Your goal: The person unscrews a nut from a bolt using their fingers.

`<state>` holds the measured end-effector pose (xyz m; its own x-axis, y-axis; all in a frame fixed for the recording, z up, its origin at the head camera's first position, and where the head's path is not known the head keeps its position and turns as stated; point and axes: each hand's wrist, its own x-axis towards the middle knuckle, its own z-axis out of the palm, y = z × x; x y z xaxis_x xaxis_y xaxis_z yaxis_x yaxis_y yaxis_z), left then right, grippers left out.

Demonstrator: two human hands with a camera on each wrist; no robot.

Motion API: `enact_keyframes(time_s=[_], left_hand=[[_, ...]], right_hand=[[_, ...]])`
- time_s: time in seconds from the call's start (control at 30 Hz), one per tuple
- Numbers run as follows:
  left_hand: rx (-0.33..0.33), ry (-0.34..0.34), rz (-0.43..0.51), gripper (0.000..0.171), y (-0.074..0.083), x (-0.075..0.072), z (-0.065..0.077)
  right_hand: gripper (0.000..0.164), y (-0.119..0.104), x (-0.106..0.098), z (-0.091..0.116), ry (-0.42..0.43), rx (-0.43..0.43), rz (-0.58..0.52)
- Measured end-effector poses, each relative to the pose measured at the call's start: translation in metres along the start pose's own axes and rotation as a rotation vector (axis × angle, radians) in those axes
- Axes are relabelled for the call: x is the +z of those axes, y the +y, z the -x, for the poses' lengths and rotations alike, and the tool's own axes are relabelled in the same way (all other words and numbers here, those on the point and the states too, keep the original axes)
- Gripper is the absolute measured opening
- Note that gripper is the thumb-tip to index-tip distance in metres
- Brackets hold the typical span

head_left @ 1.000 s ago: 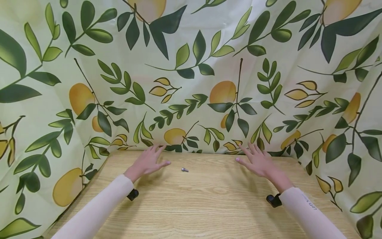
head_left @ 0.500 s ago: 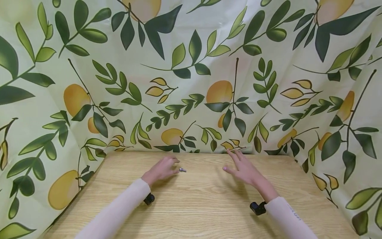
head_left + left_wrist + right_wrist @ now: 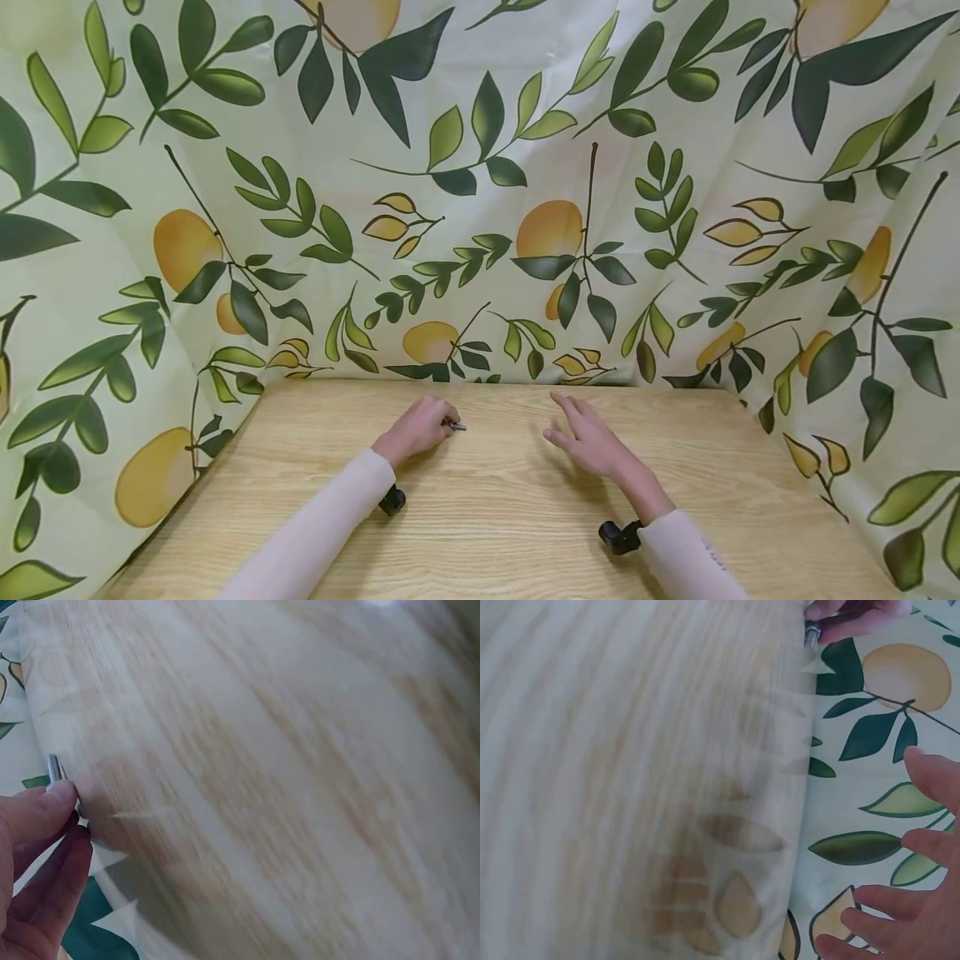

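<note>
My left hand (image 3: 420, 427) pinches a small silver bolt (image 3: 459, 427) between thumb and fingertips, just over the wooden table (image 3: 480, 517). In the left wrist view the threaded end of the bolt (image 3: 52, 766) sticks out past the thumb, while its head is mostly covered by the fingers. To the right, my right hand (image 3: 596, 439) is held over the table with fingers spread, apart from the bolt and holding nothing. The right wrist view shows those spread fingers (image 3: 892, 900) and, at the top, the left hand (image 3: 855, 619) with the bolt (image 3: 812, 634).
A cloth (image 3: 450, 250) printed with leaves and orange fruit hangs behind the table and along both sides. A black wrist camera (image 3: 392, 500) sits under the left wrist, another black camera (image 3: 619, 537) under the right.
The left hand has moved right to the bolt and its fingers have closed on it. The right hand has come left and a little nearer, its fingers still extended.
</note>
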<state>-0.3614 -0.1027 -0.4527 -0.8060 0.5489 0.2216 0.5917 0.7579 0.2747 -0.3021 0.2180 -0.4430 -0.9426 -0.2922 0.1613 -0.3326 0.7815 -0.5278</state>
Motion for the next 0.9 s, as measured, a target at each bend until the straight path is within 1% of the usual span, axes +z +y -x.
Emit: enact_keyframes(time_s=[0.1, 0.2, 0.27, 0.37, 0.53, 0.63, 0.7, 0.77, 0.9], left_hand=[[-0.013, -0.001, 0.014, 0.008, 0.000, 0.000, 0.000], [-0.031, -0.003, 0.049, 0.009, 0.002, 0.001, 0.000], [-0.041, 0.002, 0.082, 0.009, 0.004, 0.001, 0.000], [-0.062, 0.029, 0.144, 0.009, 0.008, 0.001, 0.003], [-0.065, 0.101, 0.294, 0.008, 0.016, 0.002, 0.011], [-0.068, 0.139, 0.411, 0.009, 0.025, 0.002, 0.017], [-0.073, 0.163, 0.473, 0.010, 0.032, 0.001, 0.021], [-0.082, 0.179, 0.529, 0.011, 0.040, 0.001, 0.024], [-0.068, 0.202, 0.589, 0.008, 0.055, 0.003, 0.030]], right_hand=[[0.071, -0.003, 0.006, -0.001, 0.012, 0.000, -0.022], [0.068, -0.006, 0.012, -0.001, 0.013, 0.010, -0.043], [0.067, -0.009, 0.016, -0.001, 0.017, 0.006, -0.057], [0.065, -0.014, 0.020, -0.001, 0.025, 0.012, -0.079], [0.062, -0.025, 0.024, 0.000, 0.038, 0.003, -0.096], [0.061, -0.033, 0.025, 0.000, 0.029, -0.006, -0.115], [0.059, -0.039, 0.025, 0.000, 0.026, -0.018, -0.135], [0.054, -0.045, 0.025, 0.000, 0.026, -0.038, -0.174], [0.036, -0.056, 0.024, -0.001, 0.006, -0.087, -0.228]])
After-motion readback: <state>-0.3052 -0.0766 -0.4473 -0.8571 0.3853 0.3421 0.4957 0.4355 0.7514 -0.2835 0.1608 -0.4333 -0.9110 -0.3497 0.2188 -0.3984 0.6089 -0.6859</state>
